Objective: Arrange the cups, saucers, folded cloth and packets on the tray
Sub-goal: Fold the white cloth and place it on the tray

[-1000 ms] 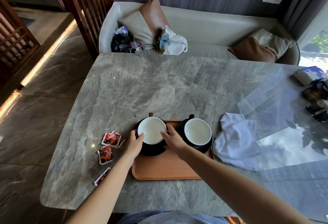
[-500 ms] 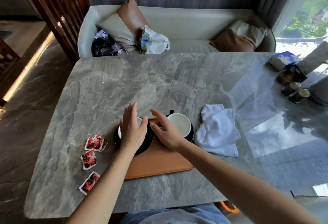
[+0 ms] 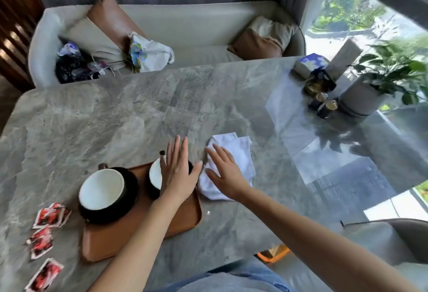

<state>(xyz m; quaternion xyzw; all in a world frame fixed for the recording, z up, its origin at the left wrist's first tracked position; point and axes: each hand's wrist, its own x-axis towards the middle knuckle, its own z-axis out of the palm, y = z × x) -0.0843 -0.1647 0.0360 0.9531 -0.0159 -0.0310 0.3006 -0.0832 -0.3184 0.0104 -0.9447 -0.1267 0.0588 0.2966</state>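
An orange-brown tray (image 3: 115,243) lies on the grey marble table near its front edge. Two black cups with white insides stand on black saucers on the tray's far half: the left cup (image 3: 102,188) in full view, the right cup (image 3: 155,176) partly hidden under my left hand (image 3: 179,173), which hovers flat with its fingers spread. My right hand (image 3: 225,176), also spread and empty, is over the near left part of a crumpled white cloth (image 3: 234,155) lying on the table just right of the tray. Several red packets (image 3: 49,216) lie on the table left of the tray.
At the table's far right stand a potted plant (image 3: 368,97), two small dark jars (image 3: 323,105), a brass dish and a tissue pack (image 3: 309,63). A sofa with cushions and bags runs behind the table. A chair back (image 3: 398,233) shows at the lower right.
Both hands left the left cup and moved right: the left hand is now over the right cup, the right hand over the white cloth. The view has swung to the right.
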